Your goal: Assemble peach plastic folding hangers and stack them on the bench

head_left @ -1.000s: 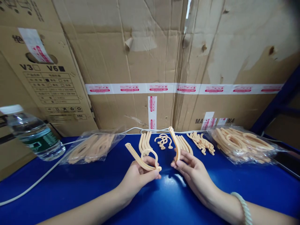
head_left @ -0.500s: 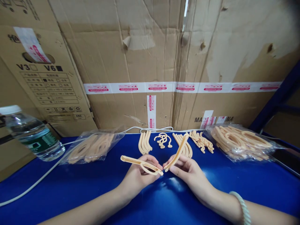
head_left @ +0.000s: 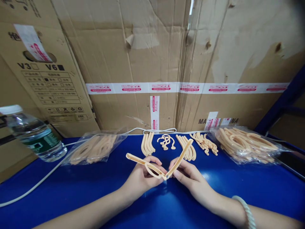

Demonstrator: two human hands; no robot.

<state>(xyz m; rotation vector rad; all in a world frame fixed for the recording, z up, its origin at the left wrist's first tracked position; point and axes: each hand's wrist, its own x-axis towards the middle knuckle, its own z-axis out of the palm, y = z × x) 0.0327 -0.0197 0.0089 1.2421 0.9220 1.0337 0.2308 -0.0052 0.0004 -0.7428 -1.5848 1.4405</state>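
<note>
Pinching the looped piece (head_left: 135, 160) near its inner end, the left hand (head_left: 140, 178) leaves the tip bare, seemingly so it can face the curved bar (head_left: 183, 155). The right hand (head_left: 194, 175) clasps that bar low, between thumb and fingers; the two ends meet above the table (head_left: 95, 179), though I cannot tell whether they interlock. Loose bars (head_left: 148, 144) and hooks (head_left: 165, 147) lie grouped just beyond, probably for easy reach.

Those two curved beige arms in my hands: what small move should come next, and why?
Your left hand holds a curved beige arm with a looped hook, your right hand a plain curved arm; their inner tips appear to meet, so I'd probably line those up.
</note>
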